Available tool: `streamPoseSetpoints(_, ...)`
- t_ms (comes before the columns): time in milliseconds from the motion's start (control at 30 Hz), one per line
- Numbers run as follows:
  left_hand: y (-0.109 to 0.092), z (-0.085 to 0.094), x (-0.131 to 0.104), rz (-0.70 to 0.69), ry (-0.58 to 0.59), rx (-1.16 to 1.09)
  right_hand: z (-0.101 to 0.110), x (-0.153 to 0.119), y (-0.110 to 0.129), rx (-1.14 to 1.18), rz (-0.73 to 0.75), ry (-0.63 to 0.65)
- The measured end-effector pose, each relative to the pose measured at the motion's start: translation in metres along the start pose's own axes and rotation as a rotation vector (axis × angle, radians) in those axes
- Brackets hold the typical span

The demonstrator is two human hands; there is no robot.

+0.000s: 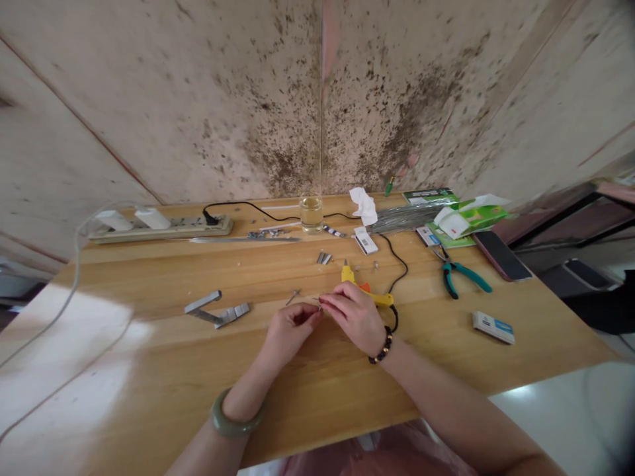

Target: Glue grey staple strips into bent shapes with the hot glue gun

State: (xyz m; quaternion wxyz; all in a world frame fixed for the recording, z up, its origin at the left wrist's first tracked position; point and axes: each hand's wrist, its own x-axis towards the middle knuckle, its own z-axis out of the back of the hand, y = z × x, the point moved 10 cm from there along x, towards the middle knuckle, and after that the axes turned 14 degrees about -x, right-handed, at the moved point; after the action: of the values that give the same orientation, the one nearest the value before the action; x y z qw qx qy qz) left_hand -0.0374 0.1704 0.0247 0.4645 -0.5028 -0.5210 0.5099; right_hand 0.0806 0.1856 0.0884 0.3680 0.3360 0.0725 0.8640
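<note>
Both hands meet near the middle of the wooden table [163, 277]. My left hand [292, 332], with a green bangle on its wrist, is closed in a pinch. Its fingertips touch those of my right hand [354, 316], which is pinched too and wears a dark beaded bracelet. A tiny thin piece shows between the fingertips, too small to name. Just behind my right hand lies a yellow glue gun [384, 299], partly hidden by the fingers. A small metal piece with a thin stem [294, 296] lies just beyond my left hand.
Grey staple strips [233, 315] lie at left. A power strip [198, 228], a glass of yellowish liquid [311, 215], a crumpled tissue [364, 206] and a wire bundle [407, 217] line the back. Teal pliers [469, 274], a phone [502, 256] and a small box [493, 327] are at right.
</note>
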Motion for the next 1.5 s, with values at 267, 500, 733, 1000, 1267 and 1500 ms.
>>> streamPoseSetpoints(267, 0.001, 0.0, 0.0, 0.017, 0.007, 0.007, -0.001, 0.0, 0.001, -0.011, 0.007, 0.007)
streamPoseSetpoints(500, 0.003, 0.0, 0.0, 0.034, 0.007, -0.032, -0.001, 0.0, -0.001, 0.001, -0.022, -0.001)
streamPoseSetpoints(733, 0.001, 0.001, 0.001, 0.045, 0.015, -0.078, 0.004, -0.002, 0.005, -0.041, 0.022, -0.021)
streamPoseSetpoints(1000, 0.0, 0.004, 0.003, 0.019, 0.012, -0.122, 0.008, -0.001, 0.018, -0.166, 0.12, -0.029)
streamPoseSetpoints(1267, 0.0, 0.009, 0.004, -0.004, -0.03, -0.157, 0.008, -0.002, 0.03, -0.235, 0.214, -0.025)
streamPoseSetpoints(1500, -0.002, 0.01, 0.003, -0.019, -0.038, -0.126, 0.006, 0.0, 0.031, -0.298, 0.196, -0.002)
